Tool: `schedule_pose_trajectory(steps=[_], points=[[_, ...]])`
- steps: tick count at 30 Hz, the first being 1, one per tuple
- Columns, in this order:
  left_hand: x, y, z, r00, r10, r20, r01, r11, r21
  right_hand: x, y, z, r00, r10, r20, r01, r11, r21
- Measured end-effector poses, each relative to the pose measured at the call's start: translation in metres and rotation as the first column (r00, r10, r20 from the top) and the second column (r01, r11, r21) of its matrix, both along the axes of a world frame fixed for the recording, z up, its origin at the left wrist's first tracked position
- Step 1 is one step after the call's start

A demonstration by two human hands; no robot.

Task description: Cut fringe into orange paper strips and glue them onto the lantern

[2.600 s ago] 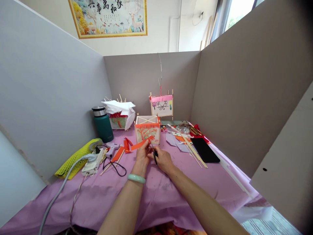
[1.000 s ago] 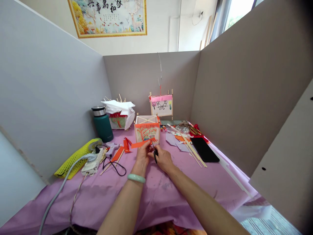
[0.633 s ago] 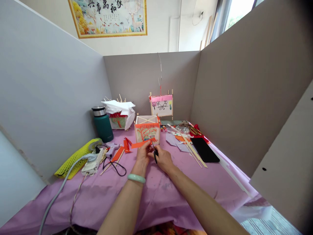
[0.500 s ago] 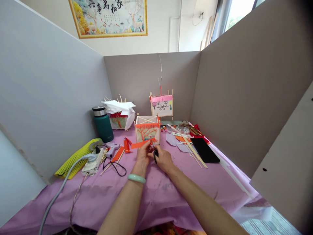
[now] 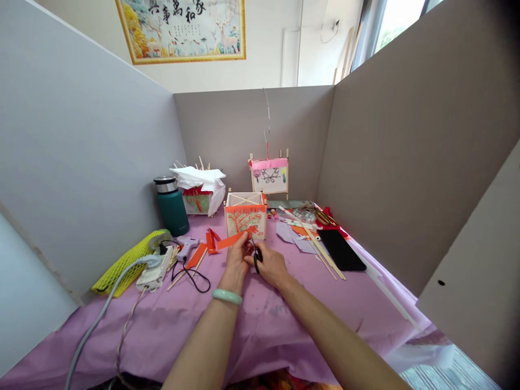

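Note:
Between its fingers my left hand (image 5: 238, 254) pinches an orange paper strip (image 5: 231, 241), whose long end points left. A pair of scissors with black handles (image 5: 257, 259) is in my right hand (image 5: 270, 264), the blades pointing up at the strip's right end, which looks cut into a fringe. Whether the blades are parted is too small to tell. Just behind my hands stands a square lantern (image 5: 245, 219) with a stick frame, a drawn tree on its front panel and an orange fringe along the top.
At left are a green bottle (image 5: 173, 208), a glue gun (image 5: 187, 246), a power strip (image 5: 153, 275) and folded orange paper (image 5: 210, 241). A second lantern (image 5: 270, 176) hangs behind. Wooden sticks (image 5: 323, 250) and a black phone (image 5: 340, 249) lie at right on the purple cloth (image 5: 268, 325).
The orange strip has tilted, its right end a little higher. The scissors have shifted slightly at that end, with their handles turned a little. Both hands stay nearly in place.

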State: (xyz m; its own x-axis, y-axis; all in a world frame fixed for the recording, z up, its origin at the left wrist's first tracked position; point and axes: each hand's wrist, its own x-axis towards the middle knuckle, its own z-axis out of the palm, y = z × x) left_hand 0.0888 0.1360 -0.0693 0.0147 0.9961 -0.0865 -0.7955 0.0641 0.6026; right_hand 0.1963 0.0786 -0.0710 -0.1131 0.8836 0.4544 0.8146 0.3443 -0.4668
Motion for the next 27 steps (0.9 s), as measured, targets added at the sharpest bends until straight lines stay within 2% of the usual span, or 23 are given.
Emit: schedule_pose_trajectory(steps=[19, 27], points=[[0.0004, -0.0040, 0.0050, 0.999, 0.000, 0.034, 0.001, 1.000, -0.024, -0.0001, 0.0001, 0.0008, 0.999, -0.014, 0.030, 0.015, 1.000, -0.022], [-0.0017, -0.0038, 0.0037, 0.999, -0.038, 0.012, 0.038, 0.999, -0.030, -0.0006, 0.0013, 0.0004, 0.997, -0.045, 0.062, 0.048, 0.998, -0.040]])
